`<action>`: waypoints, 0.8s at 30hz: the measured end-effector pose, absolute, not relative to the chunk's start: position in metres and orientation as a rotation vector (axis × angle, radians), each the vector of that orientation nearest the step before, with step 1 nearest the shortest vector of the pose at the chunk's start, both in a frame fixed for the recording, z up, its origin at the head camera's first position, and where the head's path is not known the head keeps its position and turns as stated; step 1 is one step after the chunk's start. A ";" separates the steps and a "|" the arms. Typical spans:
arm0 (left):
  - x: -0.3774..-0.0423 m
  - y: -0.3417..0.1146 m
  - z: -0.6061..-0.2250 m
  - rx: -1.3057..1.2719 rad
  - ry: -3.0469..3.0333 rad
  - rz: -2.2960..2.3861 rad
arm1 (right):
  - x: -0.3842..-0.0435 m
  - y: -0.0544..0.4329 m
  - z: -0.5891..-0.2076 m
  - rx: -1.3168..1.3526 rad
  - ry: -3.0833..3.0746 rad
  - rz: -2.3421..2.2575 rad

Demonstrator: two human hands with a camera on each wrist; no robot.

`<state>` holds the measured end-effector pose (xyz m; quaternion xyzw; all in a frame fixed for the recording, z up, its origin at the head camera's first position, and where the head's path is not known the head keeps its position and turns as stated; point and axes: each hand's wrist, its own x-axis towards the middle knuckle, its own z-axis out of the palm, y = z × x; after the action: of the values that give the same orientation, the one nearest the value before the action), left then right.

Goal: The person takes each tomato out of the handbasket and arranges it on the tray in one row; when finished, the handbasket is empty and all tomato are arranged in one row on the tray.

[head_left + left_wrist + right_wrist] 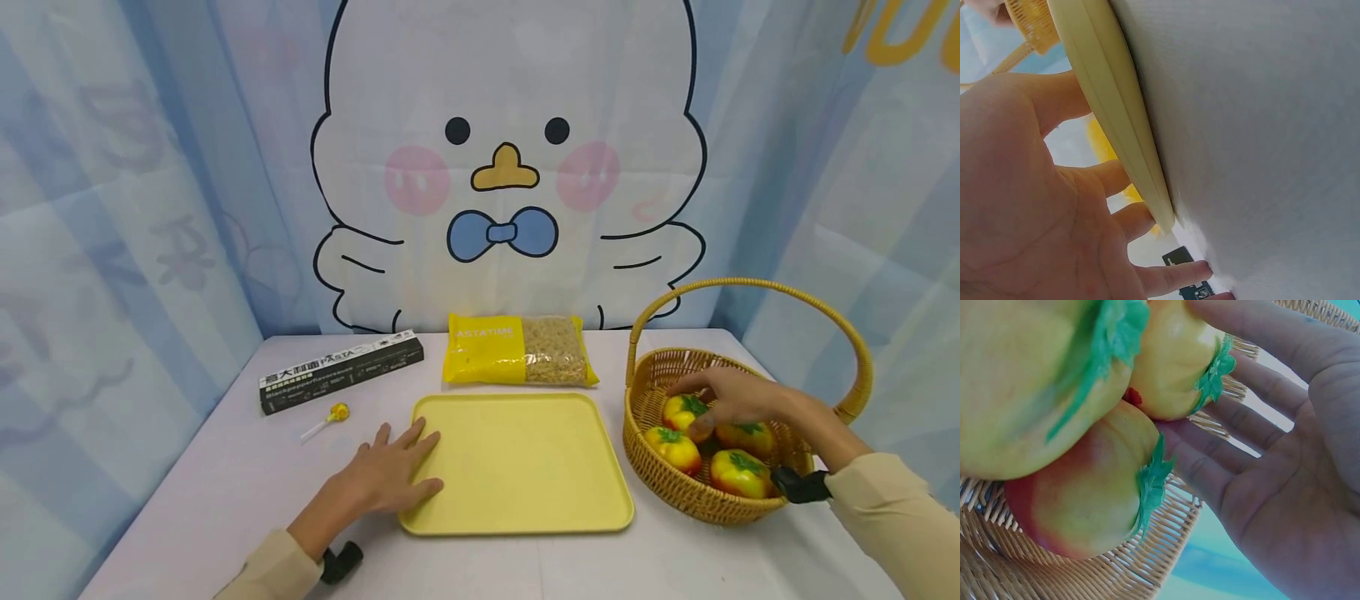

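Note:
My left hand lies with spread fingers over the left edge of a yellow tray. In the left wrist view, its thumb and fingers rest on the tray rim, palm outside the edge. On the right, my right hand reaches into a wicker basket of yellow-red persimmons with green leaves. Its thumb and fingers hold the back-left persimmon. Seen from the right wrist, the fingers pass behind that persimmon and the thumb lies at its top. Other persimmons sit close by in the basket.
A yellow bag of pasta lies behind the tray. At the back left are a black-and-white pasta box and a yellow lollipop. The basket's tall handle arches over the right forearm. A printed curtain closes off the back.

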<state>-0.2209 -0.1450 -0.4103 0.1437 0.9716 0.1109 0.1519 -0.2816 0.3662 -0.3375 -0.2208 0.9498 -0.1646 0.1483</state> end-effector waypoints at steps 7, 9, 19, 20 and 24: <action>-0.221 -0.146 -0.411 0.407 2.790 0.306 | -0.284 0.365 -0.339 -0.674 2.773 -0.493; -0.221 -0.147 -0.411 0.409 2.790 0.306 | -0.284 0.366 -0.339 -0.673 2.786 -0.491; -0.221 -0.146 -0.412 0.415 2.790 0.320 | -0.282 0.366 -0.338 -0.660 2.821 -0.540; -0.221 -0.146 -0.412 0.414 2.791 0.319 | -0.282 0.366 -0.337 -0.664 2.823 -0.546; -0.222 -0.146 -0.413 0.415 2.791 0.312 | -0.280 0.364 -0.335 -0.681 2.833 -0.569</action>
<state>-0.2219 -0.1460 -0.4133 0.1444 0.9719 0.1086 0.1508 -0.2799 0.3637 -0.3351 -0.2286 0.9507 -0.1911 0.0862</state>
